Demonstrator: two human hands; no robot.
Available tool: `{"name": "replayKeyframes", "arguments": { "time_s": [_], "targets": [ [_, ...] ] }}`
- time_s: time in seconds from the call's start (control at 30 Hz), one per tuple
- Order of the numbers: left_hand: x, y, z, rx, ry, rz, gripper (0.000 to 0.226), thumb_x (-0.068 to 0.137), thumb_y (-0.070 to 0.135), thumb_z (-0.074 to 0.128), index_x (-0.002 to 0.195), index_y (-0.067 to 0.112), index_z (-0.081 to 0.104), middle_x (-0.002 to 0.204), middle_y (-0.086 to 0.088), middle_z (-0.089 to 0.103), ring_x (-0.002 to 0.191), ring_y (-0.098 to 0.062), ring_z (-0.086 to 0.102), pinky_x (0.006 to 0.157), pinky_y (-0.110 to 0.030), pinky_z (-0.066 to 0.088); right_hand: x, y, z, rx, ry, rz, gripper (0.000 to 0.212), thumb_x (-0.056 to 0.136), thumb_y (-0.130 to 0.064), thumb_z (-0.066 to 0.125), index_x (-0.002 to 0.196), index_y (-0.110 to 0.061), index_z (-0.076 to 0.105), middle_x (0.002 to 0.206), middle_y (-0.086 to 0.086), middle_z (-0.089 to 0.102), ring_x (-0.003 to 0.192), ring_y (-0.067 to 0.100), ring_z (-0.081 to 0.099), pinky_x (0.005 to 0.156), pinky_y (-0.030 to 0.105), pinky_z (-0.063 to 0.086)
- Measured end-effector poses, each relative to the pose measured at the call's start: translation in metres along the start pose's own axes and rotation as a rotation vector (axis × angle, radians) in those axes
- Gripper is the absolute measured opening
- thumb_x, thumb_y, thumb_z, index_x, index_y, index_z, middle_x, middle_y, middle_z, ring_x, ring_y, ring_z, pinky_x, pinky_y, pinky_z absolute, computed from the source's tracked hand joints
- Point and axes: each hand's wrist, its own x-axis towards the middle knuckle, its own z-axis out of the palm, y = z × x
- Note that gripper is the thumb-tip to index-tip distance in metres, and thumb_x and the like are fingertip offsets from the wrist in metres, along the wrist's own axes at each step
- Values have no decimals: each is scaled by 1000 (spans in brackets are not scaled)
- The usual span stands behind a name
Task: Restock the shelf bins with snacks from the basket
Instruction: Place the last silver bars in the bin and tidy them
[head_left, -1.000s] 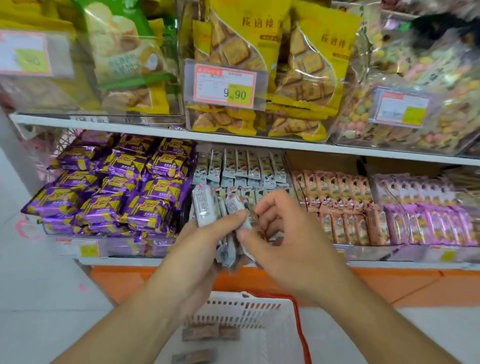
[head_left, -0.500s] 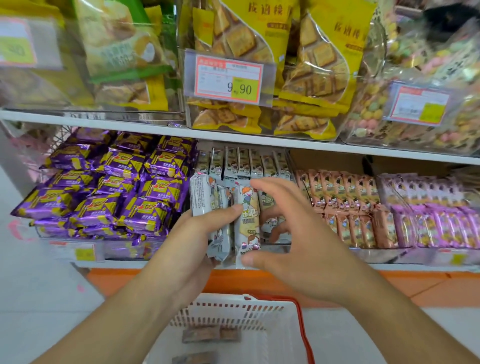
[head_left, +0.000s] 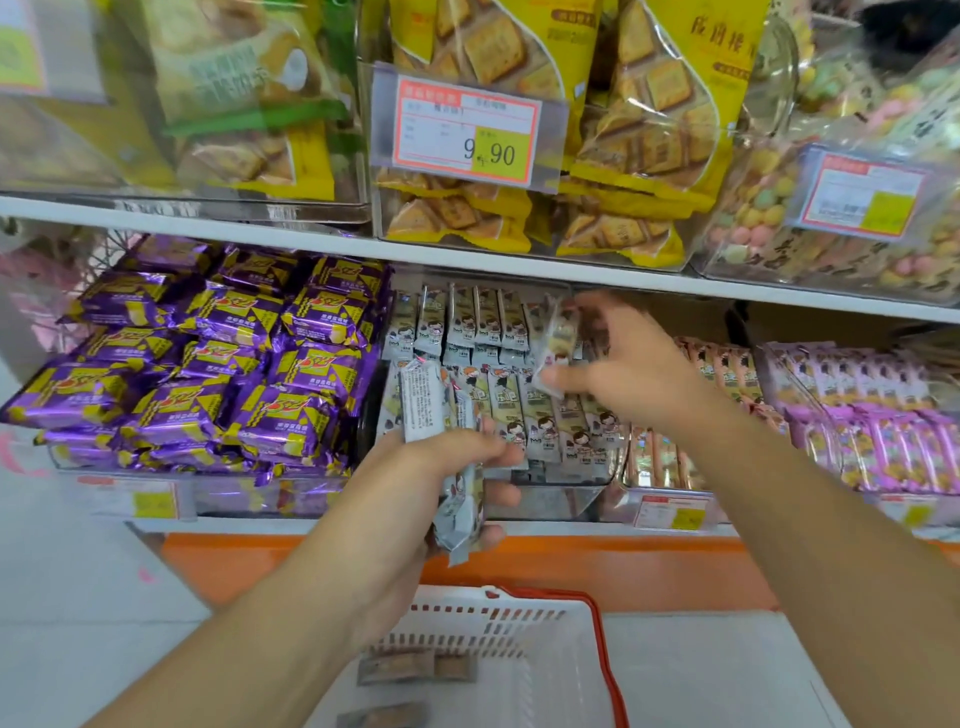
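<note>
My left hand (head_left: 441, 483) grips a bunch of slim white snack packets (head_left: 434, 410) in front of the middle clear bin (head_left: 550, 493) on the lower shelf. My right hand (head_left: 623, 374) pinches a single white packet (head_left: 558, 343) and holds it over the rows of like packets standing in that bin. Below, the white basket with a red rim (head_left: 597, 613) holds a few brown packets (head_left: 400, 665) on its floor.
Purple-wrapped snacks (head_left: 208, 353) fill the bin to the left. Orange packets (head_left: 722, 369) and pink ones (head_left: 883, 415) sit in bins to the right. The shelf above (head_left: 467, 257) carries yellow biscuit bags (head_left: 623, 130) and a 9.90 price tag (head_left: 467, 135).
My right hand has taken one packet from the bunch and carried it up and back over the middle bin. My left hand stays low with the rest of the bunch.
</note>
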Motion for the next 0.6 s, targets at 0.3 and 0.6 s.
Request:
{"name": "replayKeyframes", "arguments": {
  "time_s": [0.3, 0.6],
  "targets": [
    [12, 6, 17, -51, 71, 80, 39, 67, 6, 76, 106, 5, 71, 87, -17, 76, 52, -29, 61, 44, -33, 50, 94, 33, -3, 14, -129, 134, 79, 81, -35, 86, 150, -30, 48, 139, -4, 60, 122, 24, 58, 106, 44, 48],
    [20, 7, 18, -27, 61, 19, 56, 47, 17, 77, 102, 12, 72, 88, -13, 76, 50, -27, 63, 44, -34, 52, 79, 31, 4, 13, -68, 42, 81, 92, -17, 63, 159, -47, 28, 121, 3, 52, 79, 16, 53, 63, 30, 40]
  ]
}}
